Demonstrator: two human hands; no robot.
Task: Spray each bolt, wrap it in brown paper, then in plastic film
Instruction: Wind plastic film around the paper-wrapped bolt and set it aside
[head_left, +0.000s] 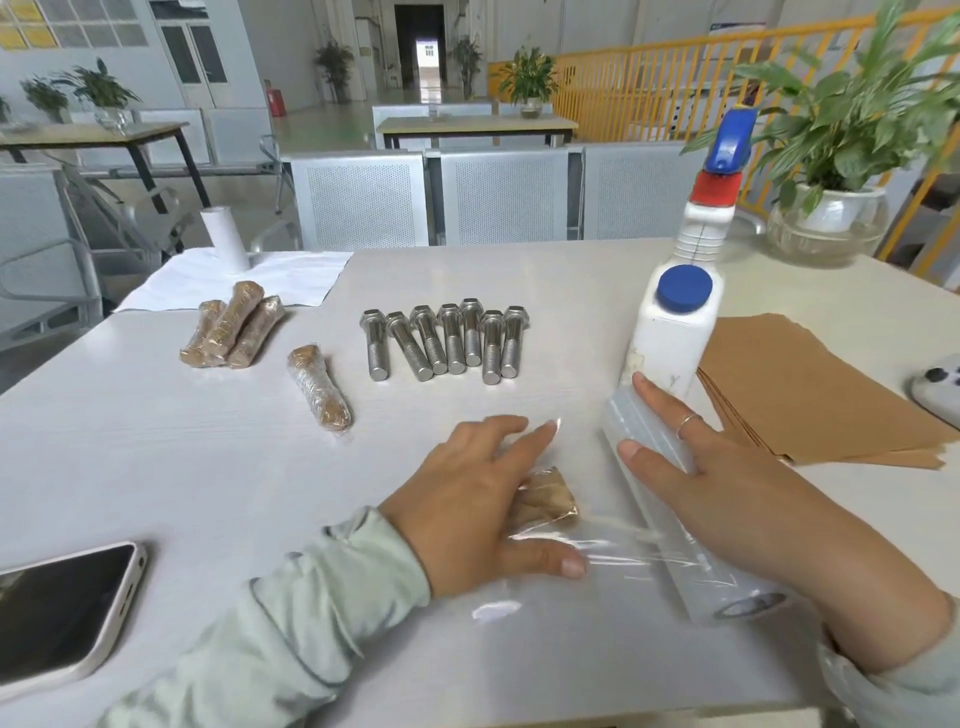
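**Film wrap, paper-wrapped bolt under my left hand**

Landmark: the row of bare steel hex bolts (449, 340) lying mid-table. Count: seven, heads away from me, threads toward me, shanks touching or nearly so.

Left of the row: one brown-paper bolt already sealed in clear film (318, 387), lying alone. Further left of that, a pile of three more film-wrapped brown bundles (234, 332). Wrapped total: four. Behind the pile, a white cloth sheet (218, 283) with an upright white paper roll (225, 239) on it.

Right of the row: a white plastic spray bottle with blue cap, red collar and blue trigger head (680, 322), standing just beyond my right fingertips. Right of the bottle, a stack of flat brown paper sheets (810, 395); sheet count not readable. A grey remote-like device (937, 387) is cut off at the frame edge.

Nearer me than the row: my left hand (478, 499) lies flat, fingers spread and straight, pressing down on the brown-paper-wrapped bolt (548, 499); only one crumpled end shows, the rest is under my palm. Clear film runs from it to the roll of clear plastic film (670, 483), on which my right hand (727, 483) rests with extended fingers. The film sheet itself is hard to make out except by glare.

A dark-screened smartphone in a white case (62, 608) lies at my near left, partly cut off.
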